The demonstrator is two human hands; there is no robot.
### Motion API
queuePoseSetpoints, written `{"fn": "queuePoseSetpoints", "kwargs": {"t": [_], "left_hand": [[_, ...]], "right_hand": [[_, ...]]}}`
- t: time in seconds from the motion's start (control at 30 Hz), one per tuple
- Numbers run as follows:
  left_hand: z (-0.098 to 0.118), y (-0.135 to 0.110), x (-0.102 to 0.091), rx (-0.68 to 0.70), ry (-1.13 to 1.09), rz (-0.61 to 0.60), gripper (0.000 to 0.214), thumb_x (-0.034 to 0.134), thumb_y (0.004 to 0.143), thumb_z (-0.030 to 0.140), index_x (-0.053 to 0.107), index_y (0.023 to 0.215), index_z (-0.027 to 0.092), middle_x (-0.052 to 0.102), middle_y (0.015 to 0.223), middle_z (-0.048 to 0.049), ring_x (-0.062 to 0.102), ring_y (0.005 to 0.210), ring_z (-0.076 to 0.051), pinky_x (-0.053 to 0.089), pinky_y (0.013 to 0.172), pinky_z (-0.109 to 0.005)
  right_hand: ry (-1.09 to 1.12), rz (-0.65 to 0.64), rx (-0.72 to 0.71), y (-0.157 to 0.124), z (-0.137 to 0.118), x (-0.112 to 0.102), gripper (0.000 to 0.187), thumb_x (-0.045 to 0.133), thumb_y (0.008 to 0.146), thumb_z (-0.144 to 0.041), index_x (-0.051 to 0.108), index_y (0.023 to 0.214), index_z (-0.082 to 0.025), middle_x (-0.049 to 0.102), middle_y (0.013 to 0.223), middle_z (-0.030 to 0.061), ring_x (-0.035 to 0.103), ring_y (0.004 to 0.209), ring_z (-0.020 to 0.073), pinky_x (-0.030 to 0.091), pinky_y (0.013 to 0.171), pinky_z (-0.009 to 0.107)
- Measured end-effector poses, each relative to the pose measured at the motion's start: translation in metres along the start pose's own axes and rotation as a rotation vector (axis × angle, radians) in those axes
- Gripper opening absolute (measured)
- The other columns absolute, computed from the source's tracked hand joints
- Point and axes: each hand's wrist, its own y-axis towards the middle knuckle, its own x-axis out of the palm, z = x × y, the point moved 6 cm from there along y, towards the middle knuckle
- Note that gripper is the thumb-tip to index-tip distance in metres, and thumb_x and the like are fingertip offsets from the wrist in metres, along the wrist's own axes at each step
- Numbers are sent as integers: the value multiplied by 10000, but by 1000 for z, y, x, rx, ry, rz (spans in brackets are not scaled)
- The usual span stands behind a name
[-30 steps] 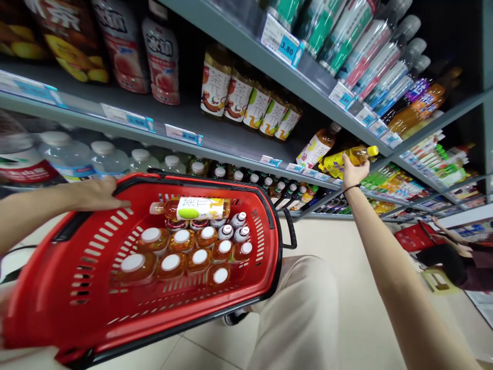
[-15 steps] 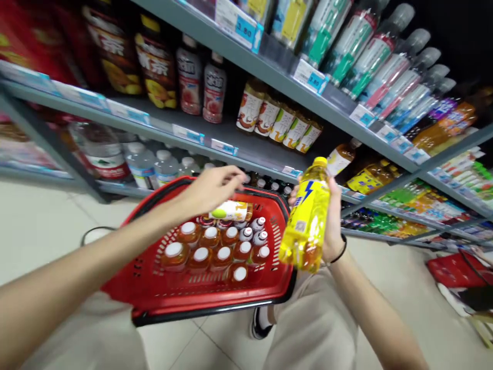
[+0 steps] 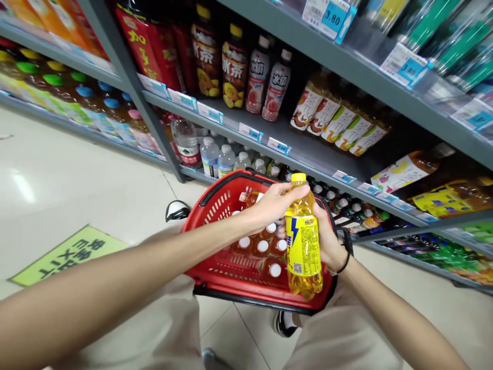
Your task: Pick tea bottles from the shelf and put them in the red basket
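- Grip, right hand [image 3: 327, 244]: wrapped round the back of the yellow bottle [image 3: 306, 252], fingers pressed closed on the labelled body.
- Grip, left hand [image 3: 275, 203]: closed round the same bottle's neck, thumb and fingers pinching just under the yellow cap.
- Yellow bottle: upright, cap on top, amber liquid showing below the label with its blue lightning mark. It is held in the air above the near right part of the red basket [image 3: 215, 198]; contact with the basket cannot be told.
- Black band [image 3: 344, 259] sits on the right wrist.
- Basket contents: small bottles with white caps [image 3: 262, 246], upright in rows, partly hidden behind the left arm. One more lies on its side at the far end.
- Below the basket: beige trousers [image 3: 331, 334] and a dark shoe [image 3: 284, 324] on the pale tiled floor.
- Far side: grey shelves [image 3: 308, 149] full of drinks, with price tags [image 3: 250, 132] along the front edges. Tea bottles stand on the middle shelf, water bottles [image 3: 210, 156] on the lower one.
- Left, on the floor: green sticker [image 3: 69, 254], well apart from the basket.
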Motion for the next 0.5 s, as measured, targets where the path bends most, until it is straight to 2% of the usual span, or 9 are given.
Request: {"fn": "queuePoseSetpoints", "kwargs": {"t": [0.07, 0.17, 0.23, 0.3, 0.4, 0.5], "left_hand": [[5, 3, -4, 21, 3, 61, 422, 720, 868, 587, 677, 923, 171, 664, 671, -17, 545, 468, -114, 383, 448, -240], [18, 10, -14, 135, -20, 123, 366, 772, 841, 483, 724, 961, 141, 740, 890, -54, 655, 704, -131, 490, 639, -245], [24, 15, -24, 184, -59, 168, 344, 760, 847, 441, 736, 985, 127, 754, 967, -74, 682, 812, -151, 519, 755, -266], [26, 18, -34, 187, -110, 221, 295, 705, 880, 385, 736, 993, 114, 758, 984, -94, 691, 845, -165, 530, 804, -287], [26, 19, -43, 165, -194, 243, 251, 653, 902, 329, 726, 989, 104, 762, 985, -112, 702, 855, -171, 544, 832, -304], [31, 17, -42, 175, -208, 182, 296, 697, 880, 379, 732, 995, 108, 770, 1020, -129, 719, 924, -196, 553, 903, -336]], "right_hand": [[43, -56, 84, 4, 2, -1, 864, 299, 879, -885, 729, 1086, -165, 725, 845, 156, 729, 883, 364, 619, 752, 512], [92, -103, 207, 7, 9, -10, 958, 114, 922, -869, 725, 1082, -149, 731, 874, 164, 731, 819, 329, 618, 732, 493], [78, -119, 310, 7, 17, -18, 908, 82, 982, -794, 700, 1159, -152, 735, 878, 146, 728, 772, 292, 621, 710, 467], [31, -134, 382, 8, 26, -24, 797, 120, 1036, -699, 666, 1229, -153, 738, 865, 128, 718, 704, 265, 623, 671, 449], [-31, -106, 328, 11, 31, -28, 675, 201, 1058, -601, 652, 1247, -134, 729, 799, 114, 683, 586, 245, 602, 559, 393], [-30, -75, 240, 11, 31, -23, 640, 233, 1050, -573, 661, 1235, -135, 732, 822, 118, 674, 578, 238, 575, 494, 346]]}}
